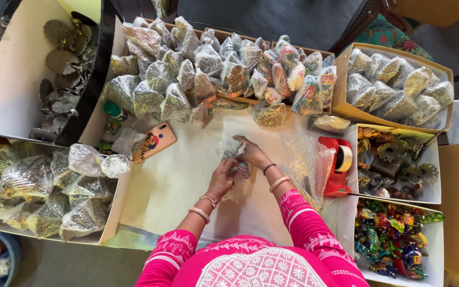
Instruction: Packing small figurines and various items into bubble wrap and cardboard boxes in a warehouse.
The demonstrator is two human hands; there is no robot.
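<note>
Both hands (237, 165) pinching clear plastic pouch (238, 175) w/ trinkets, above cream table sheet (176, 186); red tape dispenser (336, 165) nearby.

A red tape dispenser (336, 167) sits on the table (176, 186); left of it lies an orange phone (155, 141), above it a heap of filled packets (213, 74).

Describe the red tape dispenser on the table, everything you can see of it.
The tape dispenser is red, plastic by its look, with a roll of pale tape mounted on its upper part. It rests on the cream-covered table, right of the hands, against a white box of metal ornaments. Clear bags lie against its left side. No hand touches it.
</note>
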